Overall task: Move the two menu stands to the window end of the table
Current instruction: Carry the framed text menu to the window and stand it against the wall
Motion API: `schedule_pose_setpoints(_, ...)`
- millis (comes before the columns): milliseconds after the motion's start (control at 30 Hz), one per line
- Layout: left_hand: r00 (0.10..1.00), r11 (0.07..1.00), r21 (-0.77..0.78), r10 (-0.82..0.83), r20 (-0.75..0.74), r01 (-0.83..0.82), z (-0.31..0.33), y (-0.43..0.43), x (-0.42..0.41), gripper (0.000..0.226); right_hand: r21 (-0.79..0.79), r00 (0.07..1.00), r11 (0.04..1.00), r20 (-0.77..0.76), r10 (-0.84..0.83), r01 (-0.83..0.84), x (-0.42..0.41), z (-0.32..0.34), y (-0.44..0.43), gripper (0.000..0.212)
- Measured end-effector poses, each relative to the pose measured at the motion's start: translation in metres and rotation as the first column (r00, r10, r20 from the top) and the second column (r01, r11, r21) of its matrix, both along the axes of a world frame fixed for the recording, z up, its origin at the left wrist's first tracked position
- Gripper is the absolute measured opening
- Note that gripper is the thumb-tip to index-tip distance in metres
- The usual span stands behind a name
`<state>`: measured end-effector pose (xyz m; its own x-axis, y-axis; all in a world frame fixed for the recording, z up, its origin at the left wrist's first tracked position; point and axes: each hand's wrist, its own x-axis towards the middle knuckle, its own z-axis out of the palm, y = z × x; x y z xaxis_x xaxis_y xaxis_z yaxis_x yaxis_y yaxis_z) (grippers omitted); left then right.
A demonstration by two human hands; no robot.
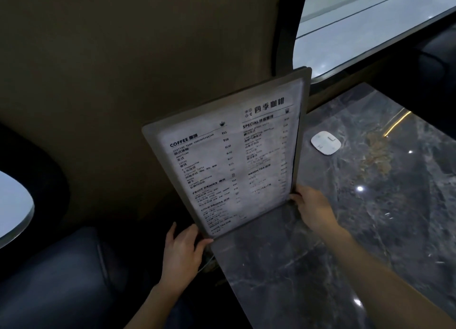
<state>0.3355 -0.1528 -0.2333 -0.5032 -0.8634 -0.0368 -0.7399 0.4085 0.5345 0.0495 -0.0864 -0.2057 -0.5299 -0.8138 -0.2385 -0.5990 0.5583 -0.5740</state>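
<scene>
While both hands hold it, the menu stand [229, 153] stands upright and slightly tilted at the near left corner of the dark marble desk [357, 230], its printed face turned toward the camera. The left hand [182, 252] holds the lower left corner of the frame, thumb on the front edge and fingers behind; its grip is closed on the menu stand. The right hand [313, 207] holds the lower right edge, fingers curled round the rim; its grip is likewise closed on the menu stand. The page is headed COFFEE at the left and SPECIAL at the right, with price columns beside each list; finer print is blurred. A thin dark edge shows along the right side and top of the frame, and whether this is a second stand behind the first cannot be told. A small white rounded device [325, 142] lies flat on the desk beyond the right hand, well apart from the stand. The window [370, 27] spans the upper right, at the far end of the desk. A tan padded wall [123, 69] rises behind the stand, and a dark seat [61, 279] fills the lower left
</scene>
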Motion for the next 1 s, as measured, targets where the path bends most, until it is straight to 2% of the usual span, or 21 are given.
schedule_pose_setpoints(233, 0.993, 0.994, -0.001, 0.111, -0.027, -0.111, 0.001, -0.029, -0.005, 0.013, 0.022, 0.994, 0.999, -0.107, 0.033, -0.031, 0.002, 0.002, -0.042, 0.022)
schedule_pose_setpoints(633, 0.987, 0.987, -0.012, 0.158, -0.010, -0.158, -0.002, -0.049, -0.009, 0.021, -0.010, 0.988, 0.997, -0.132, 0.075, -0.077, -0.004, 0.000, -0.086, 0.020)
schedule_pose_setpoints(900, 0.983, 0.983, 0.007, 0.182, -0.023, -0.182, 0.000, -0.045, -0.011, 0.017, 0.016, 0.992, 0.995, -0.080, 0.097, -0.096, -0.004, 0.002, -0.084, 0.024)
schedule_pose_setpoints(1000, 0.940, 0.947, 0.164, 0.301, -0.161, -0.275, 0.004, -0.038, -0.013, 0.016, 0.042, 0.995, 0.996, -0.049, 0.084, -0.082, 0.000, 0.003, -0.081, 0.026)
